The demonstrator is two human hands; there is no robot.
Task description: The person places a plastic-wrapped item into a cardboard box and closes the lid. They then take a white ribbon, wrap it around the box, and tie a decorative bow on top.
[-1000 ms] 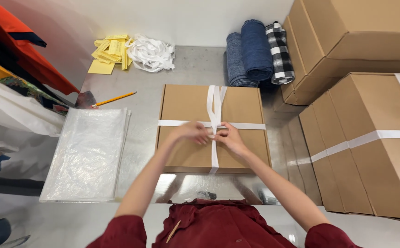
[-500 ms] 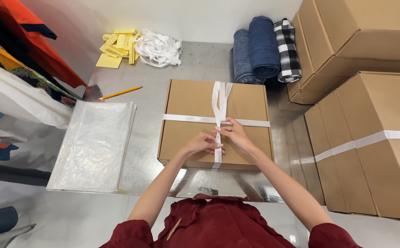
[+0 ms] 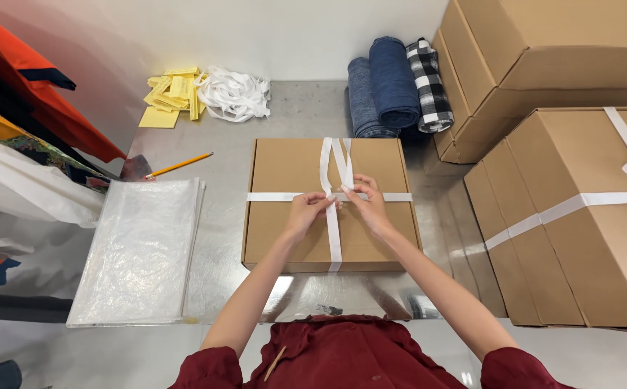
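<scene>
Currently: steel counter, flat cardboard box dead centre. White ribbon crosses box lid. Left hand and right hand, both pinched shut on ribbon at crossing. Pencil at 10 o'clock.

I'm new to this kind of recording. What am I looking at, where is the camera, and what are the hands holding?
No machine here: a person's two bare hands, filmed by a camera on their head looking down. The left hand and right hand pinch white ribbon where it crosses on a flat cardboard box. On the metal table lie a stack of clear plastic bags, a pencil, yellow tags, loose ribbon and rolled fabrics. Larger boxes stand at the right.
</scene>
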